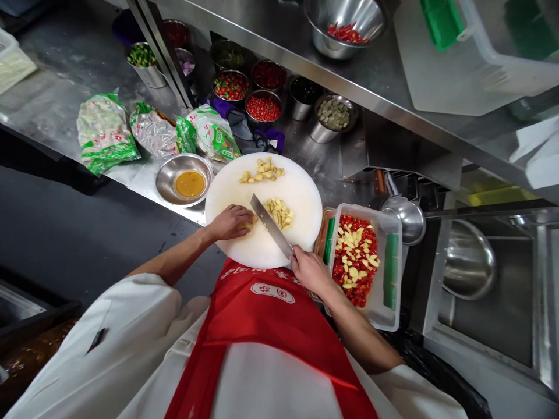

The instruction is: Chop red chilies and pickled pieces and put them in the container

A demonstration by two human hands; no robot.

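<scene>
On the round white cutting board [227,180], my right hand [311,270] is closed round the handle of a kitchen knife [274,228]. Its wide blade points away and to the left. My left hand [233,223] rests at the board's left side, fingers curled down on a piece of ginger [250,226] that is mostly hidden beneath them. A pile of sliced ginger [279,213] lies just beyond the blade. Farther up the board are several unsliced ginger pieces [263,170].
A clear plastic tub [395,273] of red chillies and ginger slices stands right of the board. A steel bowl [163,185] with amber liquid sits left, near bagged produce [107,131]. Steel cups [323,132] of ingredients line the back under a shelf [279,55].
</scene>
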